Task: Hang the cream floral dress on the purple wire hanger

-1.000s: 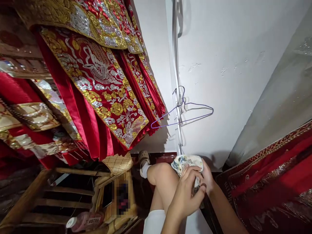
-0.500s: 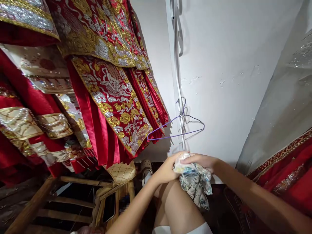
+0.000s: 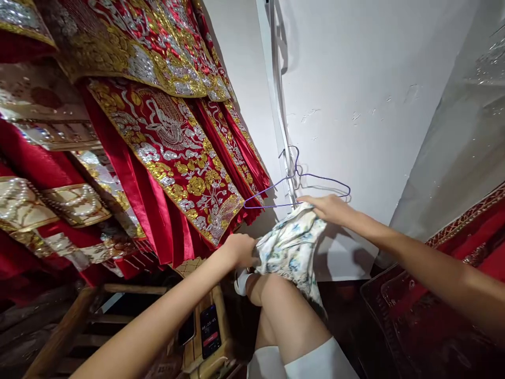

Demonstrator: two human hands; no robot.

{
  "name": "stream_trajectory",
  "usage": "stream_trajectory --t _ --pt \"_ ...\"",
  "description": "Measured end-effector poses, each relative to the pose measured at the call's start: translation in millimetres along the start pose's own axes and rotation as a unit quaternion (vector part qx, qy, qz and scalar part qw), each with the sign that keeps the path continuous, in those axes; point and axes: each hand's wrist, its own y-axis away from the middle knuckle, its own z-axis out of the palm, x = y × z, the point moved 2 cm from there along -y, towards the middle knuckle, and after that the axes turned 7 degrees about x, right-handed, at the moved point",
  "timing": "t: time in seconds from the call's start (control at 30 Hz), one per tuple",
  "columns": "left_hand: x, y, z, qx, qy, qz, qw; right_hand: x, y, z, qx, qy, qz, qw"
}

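A white floral garment [image 3: 290, 245], patterned in blue and yellow-green, is stretched between my two hands above my knees. My left hand [image 3: 241, 249] grips its left edge, with the fingers slightly blurred. At the upper right edge, my right hand [image 3: 330, 208] pinches the cloth just under a purple wire hanger [image 3: 276, 184]. That hanger hangs by its hook on a white vertical strip [image 3: 276, 89] and carries nothing. The exact kind of garment cannot be made out, and its lower part hangs down beside my knee.
Red embroidered costumes [image 3: 189, 173] with gold and silver sequins hang on the left. A bamboo stool [image 3: 224, 326] at lower left bears a phone [image 3: 210, 330] with a lit timer. More red clothing [image 3: 481, 263] lies at right, near clear plastic sheeting [image 3: 469, 131].
The bunched garment has been spread open and raised toward the hanger. My hands have moved apart, the left going left and the right going up. The view has shifted slightly.
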Motion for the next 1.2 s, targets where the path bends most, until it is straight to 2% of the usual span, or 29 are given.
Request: stream_trajectory --t 0.07,0.13,0.2,0.27,0.33,0.4,0.47,0.53,0.6,0.67,0.73,0.8,0.87,0.93,1.03,1.13,1.2 --pt "-15 4 11.7 -0.052 0.026 -0.014 0.998 24 8 5 0.056 -0.023 0.059 0.996" --pt "-28 10 22.5 -0.056 0.060 -0.004 0.997 42 18 13 0.078 -0.076 0.110 0.988" --pt "-36 14 28.8 -0.006 0.085 0.007 0.996 48 25 24 0.087 -0.148 0.137 0.976" --pt "-34 15 31.0 0.057 0.140 0.040 0.988 44 27 35 0.115 -0.225 0.171 0.952" --pt "-24 14 33.0 0.071 0.268 0.095 0.956 35 25 46 0.148 -0.289 0.216 0.921" --pt "-8 12 37.2 0.047 0.419 0.132 0.897 25 21 55 0.148 -0.331 0.237 0.901" --pt "6 11 43.6 0.030 0.526 0.121 0.841 19 21 59 0.127 -0.354 0.231 0.897" --pt "13 10 48.7 0.070 0.571 0.087 0.813 20 27 56 0.108 -0.348 0.225 0.904" --pt "10 12 49.7 0.143 0.539 0.057 0.828 28 40 47 0.096 -0.297 0.229 0.922" --pt "0 14 46.2 0.198 0.425 0.043 0.882 38 54 36 0.089 -0.226 0.224 0.944" --pt "-11 15 40.2 0.208 0.266 0.055 0.940 44 66 23 0.088 -0.176 0.205 0.959" --pt "-21 13 32.6 0.210 0.132 0.070 0.966 44 74 15 0.075 -0.161 0.191 0.966" --pt "-28 9 22.8 0.242 0.055 0.052 0.967 39 79 11 0.053 -0.158 0.190 0.968" --pt "-30 4 10.5 0.291 0.014 -0.005 0.957 30 84 11 0.041 -0.175 0.192 0.965" --pt "-29 -3 -11.7 0.329 -0.016 -0.089 0.940 16 90 16 0.065 -0.231 0.200 0.950" --pt "-28 -12 -37.3 0.338 0.017 -0.137 0.931 5 93 20 0.103 -0.289 0.223 0.925" --pt "-26 -22 -52.1 0.332 0.096 -0.114 0.931 -2 92 23 0.108 -0.327 0.231 0.910"
